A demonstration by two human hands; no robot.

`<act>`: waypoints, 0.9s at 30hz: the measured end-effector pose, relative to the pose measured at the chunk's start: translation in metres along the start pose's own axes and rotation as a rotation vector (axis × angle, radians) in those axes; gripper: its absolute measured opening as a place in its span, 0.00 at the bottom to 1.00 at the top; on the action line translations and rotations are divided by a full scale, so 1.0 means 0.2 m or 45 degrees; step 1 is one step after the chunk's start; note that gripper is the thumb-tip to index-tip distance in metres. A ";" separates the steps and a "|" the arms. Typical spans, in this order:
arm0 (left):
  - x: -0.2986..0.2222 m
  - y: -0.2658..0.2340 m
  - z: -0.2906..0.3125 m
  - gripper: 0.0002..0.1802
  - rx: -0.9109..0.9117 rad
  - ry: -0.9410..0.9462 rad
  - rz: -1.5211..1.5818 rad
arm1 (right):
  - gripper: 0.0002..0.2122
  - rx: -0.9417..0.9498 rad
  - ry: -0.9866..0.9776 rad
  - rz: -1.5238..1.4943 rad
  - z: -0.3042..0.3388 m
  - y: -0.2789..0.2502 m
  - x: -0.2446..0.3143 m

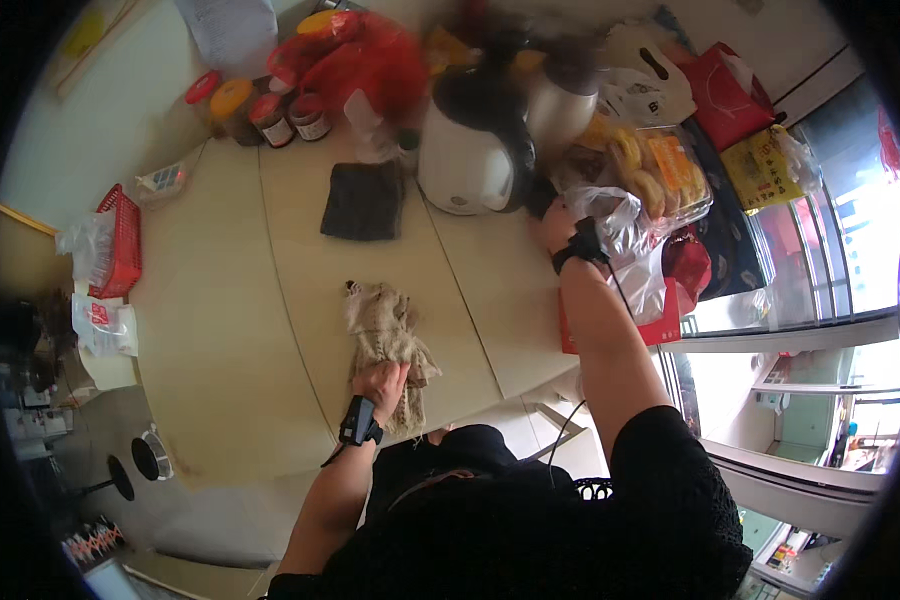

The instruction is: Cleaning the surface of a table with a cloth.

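A crumpled beige cloth (380, 318) lies on the pale table near its front edge. My left hand (380, 386) is closed on the cloth's near part, its fingers bunched over the fabric. My right arm stretches forward to the right. My right hand (551, 232) is beside a white electric kettle (465, 150) with a black lid and handle, close to a clear plastic bag (620, 225). Its fingers are mostly hidden, and I cannot tell whether they grip anything. A folded dark grey cloth (362, 202) lies flat to the left of the kettle.
Jars (270, 118) and a red plastic bag (365, 65) line the back. A silver jug (562, 105) stands behind the kettle. Packaged bread (675, 175) and a red box (660, 328) crowd the right. A red basket (122, 240) sits at the left edge.
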State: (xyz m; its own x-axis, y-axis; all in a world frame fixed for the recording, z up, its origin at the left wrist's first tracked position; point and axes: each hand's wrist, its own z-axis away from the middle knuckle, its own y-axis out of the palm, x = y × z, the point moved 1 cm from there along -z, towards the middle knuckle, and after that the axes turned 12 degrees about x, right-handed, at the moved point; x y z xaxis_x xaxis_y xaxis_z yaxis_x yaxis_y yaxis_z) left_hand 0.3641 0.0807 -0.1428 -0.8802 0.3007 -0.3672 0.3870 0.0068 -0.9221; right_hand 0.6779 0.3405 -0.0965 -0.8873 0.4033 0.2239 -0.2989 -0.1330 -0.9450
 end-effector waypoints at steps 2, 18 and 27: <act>-0.05 -0.07 -0.02 0.16 0.054 -0.036 -0.005 | 0.32 0.060 -0.141 -0.061 -0.03 -0.03 -0.09; -0.02 -0.03 -0.03 0.17 -0.004 -0.090 -0.118 | 0.34 -0.011 -0.378 -0.209 -0.18 0.04 -0.10; 0.07 -0.07 0.04 0.19 -0.163 -0.268 0.133 | 0.23 0.314 -1.100 0.063 0.84 0.26 0.39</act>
State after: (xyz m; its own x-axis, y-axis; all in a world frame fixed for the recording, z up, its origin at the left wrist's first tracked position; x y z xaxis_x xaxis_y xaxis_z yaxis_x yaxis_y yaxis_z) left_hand 0.3445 0.0779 -0.1351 -0.8663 0.1012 -0.4892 0.4985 0.1108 -0.8598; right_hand 0.5339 0.2134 -0.0876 -0.8261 -0.4163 0.3797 -0.2318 -0.3632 -0.9024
